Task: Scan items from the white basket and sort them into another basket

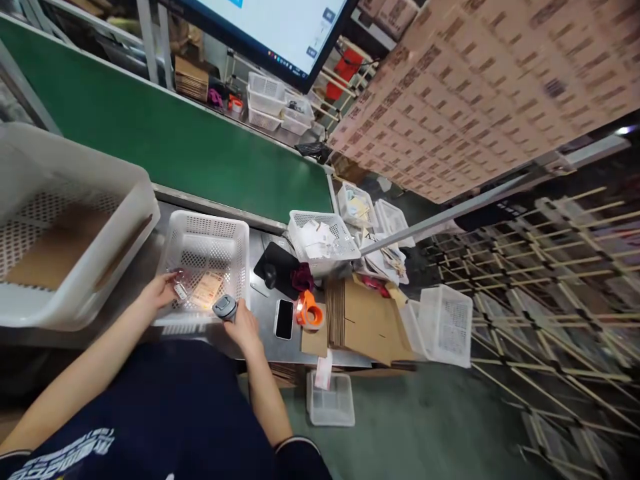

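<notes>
Two hands at work: my left hand pinches a small packet inside the white basket, my right hand grips the scanner beside it. One more packet lies in the basket, seemingly unscanned.

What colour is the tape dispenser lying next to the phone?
Orange; the tape dispenser shows in the head view, right of the black phone.

Label on the small packet is too small to read.
</notes>
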Action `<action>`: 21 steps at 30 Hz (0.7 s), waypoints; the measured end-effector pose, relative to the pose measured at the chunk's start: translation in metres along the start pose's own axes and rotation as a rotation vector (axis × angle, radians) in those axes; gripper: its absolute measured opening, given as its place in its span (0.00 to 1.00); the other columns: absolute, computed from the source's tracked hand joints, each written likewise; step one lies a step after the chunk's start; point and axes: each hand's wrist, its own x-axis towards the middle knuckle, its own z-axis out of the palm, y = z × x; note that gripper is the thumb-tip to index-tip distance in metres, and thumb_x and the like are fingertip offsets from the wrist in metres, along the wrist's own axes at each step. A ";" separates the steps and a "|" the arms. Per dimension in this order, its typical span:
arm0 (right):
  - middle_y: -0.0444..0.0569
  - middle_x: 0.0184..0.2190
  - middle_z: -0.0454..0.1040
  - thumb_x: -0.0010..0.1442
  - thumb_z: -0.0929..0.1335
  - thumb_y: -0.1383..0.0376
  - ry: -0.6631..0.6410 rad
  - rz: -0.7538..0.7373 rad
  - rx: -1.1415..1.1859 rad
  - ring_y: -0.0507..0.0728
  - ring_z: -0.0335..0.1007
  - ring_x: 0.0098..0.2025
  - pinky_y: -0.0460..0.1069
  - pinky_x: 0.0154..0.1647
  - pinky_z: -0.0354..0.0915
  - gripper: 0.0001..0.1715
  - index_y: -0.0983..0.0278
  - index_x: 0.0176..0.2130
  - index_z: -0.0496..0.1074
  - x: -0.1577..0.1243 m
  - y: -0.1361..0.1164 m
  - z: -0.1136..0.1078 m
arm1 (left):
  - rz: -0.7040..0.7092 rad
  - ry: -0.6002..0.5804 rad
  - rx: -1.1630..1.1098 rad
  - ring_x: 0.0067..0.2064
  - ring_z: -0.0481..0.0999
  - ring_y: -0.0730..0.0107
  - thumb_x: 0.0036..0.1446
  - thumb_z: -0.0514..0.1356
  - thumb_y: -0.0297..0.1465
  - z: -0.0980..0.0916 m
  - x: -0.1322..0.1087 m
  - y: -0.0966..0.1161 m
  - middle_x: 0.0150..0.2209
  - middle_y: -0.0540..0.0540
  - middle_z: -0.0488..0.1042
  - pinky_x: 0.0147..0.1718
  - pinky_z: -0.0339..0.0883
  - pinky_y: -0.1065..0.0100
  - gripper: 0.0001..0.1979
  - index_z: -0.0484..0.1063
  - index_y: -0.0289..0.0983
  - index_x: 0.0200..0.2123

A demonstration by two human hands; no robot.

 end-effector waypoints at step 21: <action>0.61 0.61 0.81 0.62 0.71 0.69 0.064 -0.285 0.020 0.70 0.83 0.57 0.58 0.53 0.74 0.32 0.62 0.63 0.65 -0.026 -0.045 0.004 | 0.317 -0.010 0.401 0.39 0.83 0.62 0.53 0.74 0.27 0.027 0.009 0.001 0.41 0.41 0.85 0.37 0.75 0.68 0.16 0.79 0.34 0.45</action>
